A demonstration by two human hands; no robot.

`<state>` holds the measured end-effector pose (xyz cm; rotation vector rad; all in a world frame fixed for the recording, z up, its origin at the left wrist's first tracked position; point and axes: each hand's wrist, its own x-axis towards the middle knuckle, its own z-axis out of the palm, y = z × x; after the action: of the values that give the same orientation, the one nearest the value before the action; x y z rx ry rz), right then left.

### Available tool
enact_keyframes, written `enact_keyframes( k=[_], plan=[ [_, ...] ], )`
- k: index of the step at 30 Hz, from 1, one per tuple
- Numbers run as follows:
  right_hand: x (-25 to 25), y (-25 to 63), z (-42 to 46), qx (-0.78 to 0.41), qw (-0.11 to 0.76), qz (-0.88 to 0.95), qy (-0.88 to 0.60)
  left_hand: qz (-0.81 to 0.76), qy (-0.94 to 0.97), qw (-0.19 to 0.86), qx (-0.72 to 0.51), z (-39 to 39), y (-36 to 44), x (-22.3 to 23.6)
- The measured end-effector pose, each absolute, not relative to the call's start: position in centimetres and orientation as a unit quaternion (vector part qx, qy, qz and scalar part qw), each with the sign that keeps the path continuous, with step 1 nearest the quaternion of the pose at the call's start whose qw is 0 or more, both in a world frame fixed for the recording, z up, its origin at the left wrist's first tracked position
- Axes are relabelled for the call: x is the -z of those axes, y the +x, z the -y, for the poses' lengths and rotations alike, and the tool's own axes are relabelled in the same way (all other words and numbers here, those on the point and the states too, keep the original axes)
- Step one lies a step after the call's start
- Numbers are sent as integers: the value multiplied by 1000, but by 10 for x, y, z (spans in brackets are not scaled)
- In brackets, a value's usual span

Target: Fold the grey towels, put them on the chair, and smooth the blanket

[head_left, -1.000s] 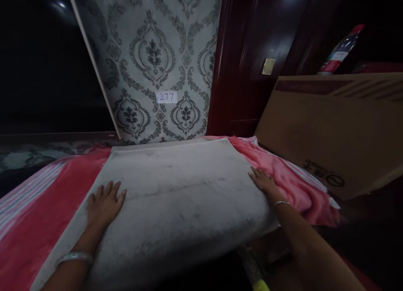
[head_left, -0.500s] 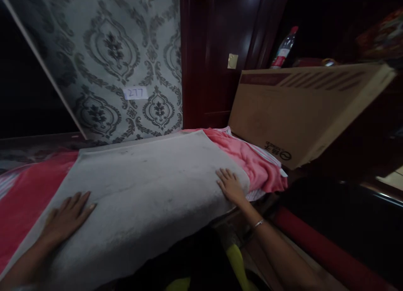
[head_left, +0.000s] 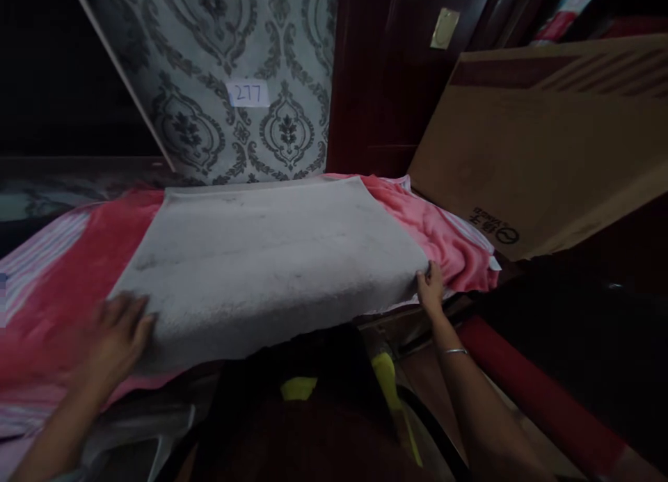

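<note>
A grey-white fuzzy mat point(head_left: 271, 252) lies spread over a pink blanket point(head_left: 62, 287) on a raised surface in front of me. My right hand point(head_left: 431, 287) pinches the mat's near right corner, with the fingers closed on its edge. At the near left corner is my left hand point(head_left: 117, 329), blurred by motion, with the fingers curled at the mat's edge. A thin bangle shows on my right wrist.
A large cardboard box point(head_left: 537, 141) leans at the right, behind the blanket. Patterned wallpaper with a small label reading 277 point(head_left: 248, 94) stands behind, beside a dark red wooden door point(head_left: 386, 78). A red roll point(head_left: 527, 391) lies low on the right.
Both hands slid from flat on top of the mat toward me to its near corners. The right hand now grips the corner. The view shifted.
</note>
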<state>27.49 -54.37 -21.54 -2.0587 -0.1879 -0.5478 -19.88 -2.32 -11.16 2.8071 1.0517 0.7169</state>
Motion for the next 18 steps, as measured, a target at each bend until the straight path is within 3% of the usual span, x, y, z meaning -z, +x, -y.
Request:
enact_keyframes(
  k=[4, 9, 14, 18],
  plan=[
    [227, 268, 555, 164, 589, 22, -791, -312, 926, -18, -212, 71, -178, 114],
    [236, 264, 577, 92, 590, -25, -802, -356, 882, -1, -309, 80, -200, 126],
    [240, 248, 583, 62, 594, -25, -802, -444, 795, 91, -403, 80, -230, 143],
    [236, 232, 575, -28, 662, -23, -749, -512, 700, 229, -442, 82, -236, 151]
  ],
)
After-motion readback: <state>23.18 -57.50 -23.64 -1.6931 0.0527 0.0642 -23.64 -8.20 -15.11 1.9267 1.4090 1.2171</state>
